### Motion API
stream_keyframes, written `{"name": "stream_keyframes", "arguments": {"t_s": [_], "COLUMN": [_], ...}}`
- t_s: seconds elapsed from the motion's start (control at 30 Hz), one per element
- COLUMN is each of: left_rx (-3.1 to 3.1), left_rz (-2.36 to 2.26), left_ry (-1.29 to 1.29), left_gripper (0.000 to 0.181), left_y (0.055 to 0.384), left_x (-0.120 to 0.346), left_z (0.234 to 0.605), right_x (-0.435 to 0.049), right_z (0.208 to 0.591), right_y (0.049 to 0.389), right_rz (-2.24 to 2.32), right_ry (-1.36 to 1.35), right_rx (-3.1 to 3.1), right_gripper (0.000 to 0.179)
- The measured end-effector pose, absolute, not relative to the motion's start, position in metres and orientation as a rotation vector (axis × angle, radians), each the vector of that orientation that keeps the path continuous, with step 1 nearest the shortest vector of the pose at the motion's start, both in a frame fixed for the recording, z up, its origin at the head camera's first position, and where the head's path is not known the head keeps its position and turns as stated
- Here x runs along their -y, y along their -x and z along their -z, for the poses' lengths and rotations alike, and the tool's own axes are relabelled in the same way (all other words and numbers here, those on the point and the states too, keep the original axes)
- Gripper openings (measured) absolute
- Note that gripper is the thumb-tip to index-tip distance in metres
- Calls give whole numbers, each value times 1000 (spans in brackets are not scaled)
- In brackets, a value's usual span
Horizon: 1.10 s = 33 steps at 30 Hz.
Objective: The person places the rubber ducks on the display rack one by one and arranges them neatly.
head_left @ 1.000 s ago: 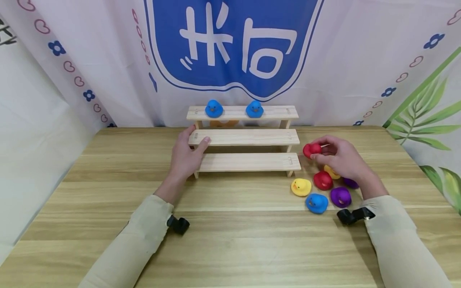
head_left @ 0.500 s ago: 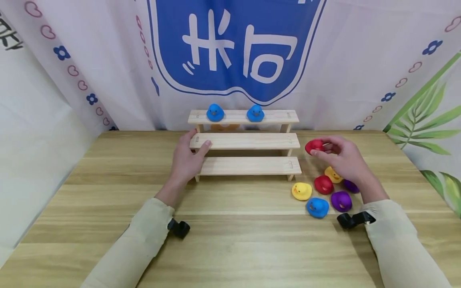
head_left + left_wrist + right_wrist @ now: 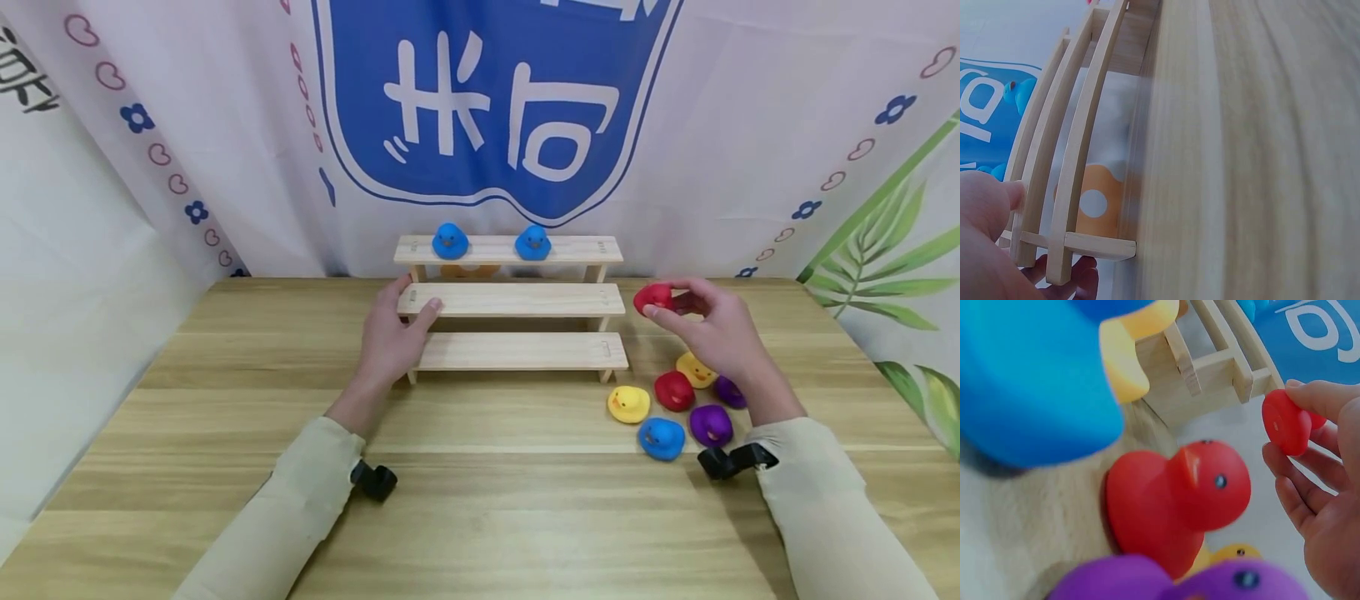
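A three-tier wooden display stand (image 3: 517,352) stands at the back of the table. My left hand (image 3: 392,337) grips the left end of its middle board, thumb on top and fingers curled behind and below, as the left wrist view shows. Two blue rubber ducks (image 3: 450,241) sit apart on the top board. Just right of the stand, my right hand (image 3: 712,325) pinches a red rubber duck (image 3: 652,298) between thumb and fingers, above the table. In the right wrist view this red duck (image 3: 1287,423) shows its flat underside.
Near the stand's right front corner lie loose ducks: a yellow one (image 3: 628,404), a blue one (image 3: 662,438), another red one (image 3: 674,391), an orange-yellow one (image 3: 696,370) and two purple ones (image 3: 711,426). A printed curtain (image 3: 720,167) hangs behind the table.
My right hand has raised the red duck slightly and moved it back, away from the loose ducks. My left hand keeps its grip on the stand. The head view has tilted up a little.
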<state>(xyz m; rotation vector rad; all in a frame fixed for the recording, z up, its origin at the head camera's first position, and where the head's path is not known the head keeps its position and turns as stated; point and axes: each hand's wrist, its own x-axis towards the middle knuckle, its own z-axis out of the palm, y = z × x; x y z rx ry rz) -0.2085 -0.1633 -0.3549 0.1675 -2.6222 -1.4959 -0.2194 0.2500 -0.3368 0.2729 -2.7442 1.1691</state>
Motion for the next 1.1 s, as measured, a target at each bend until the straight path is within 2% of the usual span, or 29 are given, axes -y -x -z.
{"name": "stream_keyframes", "arguments": {"t_s": [0.73, 1.1], "left_rx": [2615, 2595], "left_rz": [1489, 1532], "left_ry": [-163, -147], "left_gripper": [75, 75], "left_y": [210, 206], "left_x": [165, 164], "left_z": [354, 353], "right_x": [-206, -189], "right_z": [303, 304], "right_y": [241, 257], "right_rz": [-1247, -1262], "right_ry": [-368, -395], "right_rx": [2613, 2603], "right_gripper": [51, 49]}}
